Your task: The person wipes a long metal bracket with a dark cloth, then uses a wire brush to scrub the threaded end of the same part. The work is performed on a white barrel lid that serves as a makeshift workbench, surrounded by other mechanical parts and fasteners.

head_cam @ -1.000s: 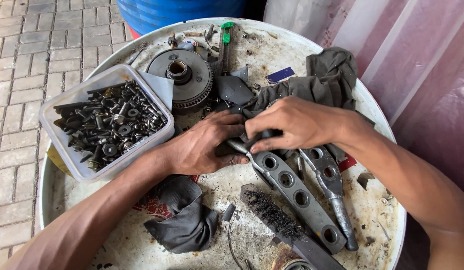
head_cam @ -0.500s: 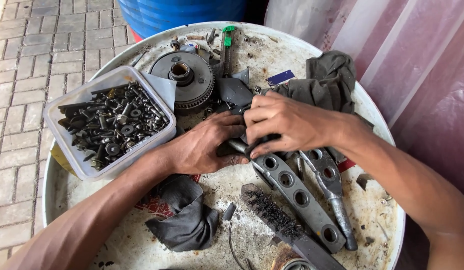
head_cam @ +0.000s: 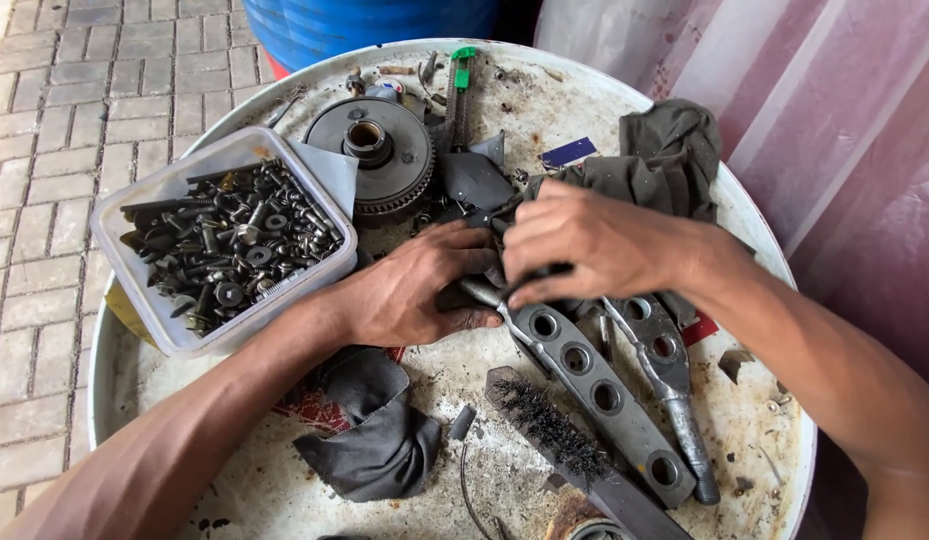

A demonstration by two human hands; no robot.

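My left hand (head_cam: 416,288) lies on the drum top, fingers curled over the near end of a long grey metal bracket with round holes (head_cam: 599,393). My right hand (head_cam: 584,243) is closed over the same end from above, pressing a dark grey rag (head_cam: 664,155) against it. Whatever sits between the two hands is hidden. A second holed metal arm (head_cam: 667,373) lies beside the bracket, to its right.
The round drum top (head_cam: 284,490) carries a clear plastic tub of bolts and washers (head_cam: 224,245), a toothed clutch wheel (head_cam: 376,155), a wire brush (head_cam: 549,430), a black cloth (head_cam: 369,440) and a green-handled tool (head_cam: 460,80). Brick paving lies left, a pink sheet right.
Both hands have shifted slightly toward the back of the drum and closed tighter together over the bracket's end; the right hand now covers more of the rag.
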